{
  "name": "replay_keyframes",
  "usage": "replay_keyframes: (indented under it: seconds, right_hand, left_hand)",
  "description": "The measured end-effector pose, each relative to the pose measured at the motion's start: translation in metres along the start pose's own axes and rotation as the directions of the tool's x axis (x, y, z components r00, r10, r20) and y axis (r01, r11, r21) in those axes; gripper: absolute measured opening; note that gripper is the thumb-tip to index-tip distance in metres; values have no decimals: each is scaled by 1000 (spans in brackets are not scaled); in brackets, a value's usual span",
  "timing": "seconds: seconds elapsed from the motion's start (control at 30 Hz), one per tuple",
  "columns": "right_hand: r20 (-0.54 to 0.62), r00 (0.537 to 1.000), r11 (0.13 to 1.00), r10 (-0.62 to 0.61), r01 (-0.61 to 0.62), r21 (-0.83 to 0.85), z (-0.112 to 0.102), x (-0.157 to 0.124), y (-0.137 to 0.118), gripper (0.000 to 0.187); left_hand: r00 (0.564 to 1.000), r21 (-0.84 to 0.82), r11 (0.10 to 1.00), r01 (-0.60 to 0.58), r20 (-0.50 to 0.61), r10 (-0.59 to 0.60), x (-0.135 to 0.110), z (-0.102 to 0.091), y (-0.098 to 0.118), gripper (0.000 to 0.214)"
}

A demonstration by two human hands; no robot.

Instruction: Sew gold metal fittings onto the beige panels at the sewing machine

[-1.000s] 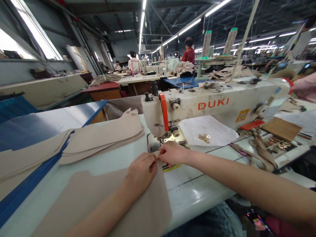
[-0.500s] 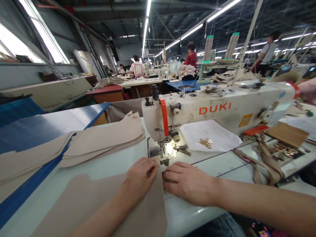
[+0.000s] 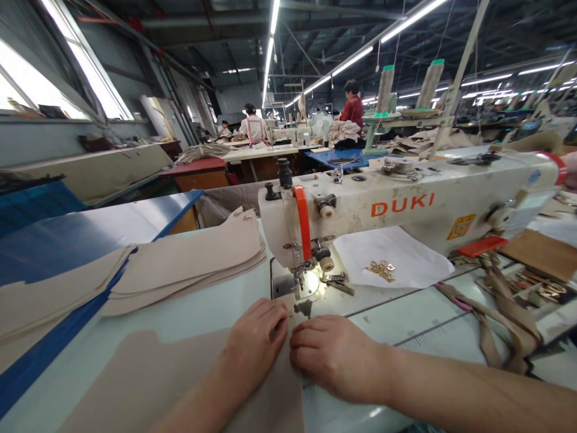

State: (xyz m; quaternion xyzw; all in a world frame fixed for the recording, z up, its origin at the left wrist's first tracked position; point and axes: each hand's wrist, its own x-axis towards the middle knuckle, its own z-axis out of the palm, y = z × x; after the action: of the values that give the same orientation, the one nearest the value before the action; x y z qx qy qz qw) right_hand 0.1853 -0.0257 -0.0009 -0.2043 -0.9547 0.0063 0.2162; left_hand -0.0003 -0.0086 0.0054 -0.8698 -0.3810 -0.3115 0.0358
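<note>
Left hand and right hand sit low over the desk, fingertips just beside each other, backs upward. Left fingers are bent into a narrow curl, thumb drawn in close to the forefinger, and the hand rests on the cloth next to its right edge; whether it pinches the cloth or only presses it, I cannot tell. Right fingers lie together and curl inward along that same edge, tips pointing left, thumb hidden, so its grip cannot be told either. One forearm slants up across the cloth from the desk's front side; the other reaches in from the right. Cloth covers the desk's front left part, with a narrow end poking past the left fingertips, just short of the sewing machine's needle plate. Behind, a cloth stack lies by the desk's left edge, and gold-coloured rings rest on a white sheet beneath the machine's arm.
</note>
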Motion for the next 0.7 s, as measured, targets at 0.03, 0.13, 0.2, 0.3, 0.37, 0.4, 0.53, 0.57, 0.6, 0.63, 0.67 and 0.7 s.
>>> replay_keyframes:
  seconds: [0.03, 0.13, 0.2, 0.3, 0.37, 0.4, 0.53, 0.57, 0.6, 0.63, 0.67, 0.7]
  right_hand:
    - [1, 1000, 1000, 4, -4, 10, -1, 0, 0, 19]
    - [8, 1000, 1000, 14, -14, 24, -2, 1, -1, 16]
    - [13, 1000, 1000, 21, -21, 24, -2, 1, -1, 17]
    - [14, 1000, 999, 27, -28, 24, -1, 1, 0, 17]
    - [12, 1000, 999, 25, -26, 25, -2, 1, 0, 18]
    - [8, 1000, 999, 24, -24, 27, -2, 1, 0, 18]
    - [-12, 1000, 999, 23, -23, 34, -2, 2, 0, 21]
    - [-13, 1000, 999, 23, -22, 34, -3, 2, 0, 21]
    - [-10, 1000, 999, 22, -22, 33, -3, 2, 0, 20]
    - [-5, 1000, 999, 22, -22, 30, -3, 1, 0, 19]
    - [-2, 1000, 999, 23, -23, 28, -4, 1, 0, 18]
    - [1, 1000, 999, 24, -24, 25, -4, 1, 0, 18]
  left_hand:
    - [1000, -5, 1000, -4, -9, 4, 0, 1, 0, 19]
    - [1000, -22, 1000, -1, -14, 1, 0, 2, -1, 19]
    - [1000, -29, 1000, 0, -10, 0, 1, 3, -1, 19]
    - [1000, -29, 1000, -8, -11, 8, 3, 3, -1, 19]
    - [1000, -26, 1000, -15, -13, 14, 3, 3, -1, 19]
    - [1000, -25, 1000, -16, -14, 16, 4, 3, -1, 20]
    - [1000, -20, 1000, -16, -19, 15, 3, 4, -1, 19]
    - [1000, -21, 1000, -18, -20, 18, 3, 4, -2, 19]
    - [1000, -22, 1000, -21, -20, 21, 3, 4, -2, 18]
    - [1000, -22, 999, -24, -18, 23, 3, 5, -3, 18]
    - [1000, -20, 999, -27, -17, 26, 2, 5, -3, 18]
    - [999, -17, 999, -29, -13, 29, 2, 4, -3, 18]
